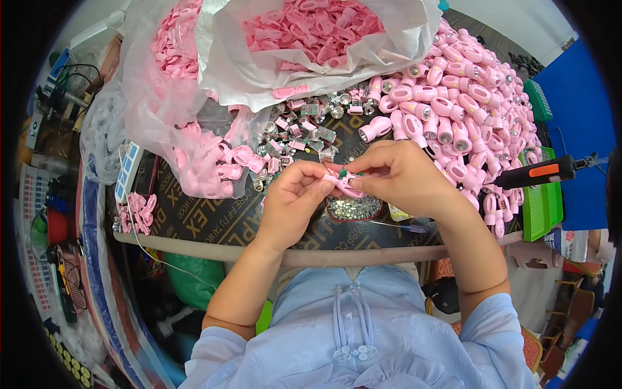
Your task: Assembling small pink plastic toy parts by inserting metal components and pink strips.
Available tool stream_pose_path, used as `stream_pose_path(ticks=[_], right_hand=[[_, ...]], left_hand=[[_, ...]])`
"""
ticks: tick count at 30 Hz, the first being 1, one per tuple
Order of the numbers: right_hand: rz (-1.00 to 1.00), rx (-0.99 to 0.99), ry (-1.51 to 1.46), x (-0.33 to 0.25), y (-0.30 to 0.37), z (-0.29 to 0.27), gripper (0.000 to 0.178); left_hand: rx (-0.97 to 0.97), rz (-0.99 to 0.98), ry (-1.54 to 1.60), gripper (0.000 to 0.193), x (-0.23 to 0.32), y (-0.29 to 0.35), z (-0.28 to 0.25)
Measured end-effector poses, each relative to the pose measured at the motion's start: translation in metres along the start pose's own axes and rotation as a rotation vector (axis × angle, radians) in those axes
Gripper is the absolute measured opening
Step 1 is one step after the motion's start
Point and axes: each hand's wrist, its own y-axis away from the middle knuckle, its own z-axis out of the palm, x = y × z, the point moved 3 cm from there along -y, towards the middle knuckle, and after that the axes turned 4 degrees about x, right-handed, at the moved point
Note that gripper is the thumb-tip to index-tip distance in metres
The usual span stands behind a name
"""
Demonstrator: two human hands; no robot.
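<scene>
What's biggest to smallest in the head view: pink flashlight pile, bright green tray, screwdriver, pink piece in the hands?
1. Pink flashlight pile
2. Bright green tray
Screwdriver and pink piece: unsure, because the piece is partly covered.

Pink shell (350, 187): smooth plastic, soft gloss. Piled torches (442, 107): same plastic look, shiny metallic-looking reflectors (461, 146). White sack (223, 74): matt, creased, plastic-looking. Clear bag (146, 110): wrinkled glossy film. Worktop (210, 223): smooth board, low sheen. Shirt (402, 324): cloth, slight sheen.

Holds pink casing (346, 188) between left grip (291, 200) and right grip (409, 178) above dark tabletop (223, 219). Includes heaped pink flashlights (461, 107) at right, white sack (223, 61) of pink parts (314, 29) beyond.
</scene>
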Motion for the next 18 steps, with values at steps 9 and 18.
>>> stream_pose_path(ticks=[9,18], right_hand=[[-0.393,0.135,0.251,-0.008,0.014,0.014,0.037],[-0.77,0.402,0.385,0.005,0.022,0.027,0.038]], left_hand=[[0.134,0.015,0.147,0.009,-0.004,0.008,-0.001],[0.105,0.014,0.268,0.011,-0.011,0.018,0.013]])
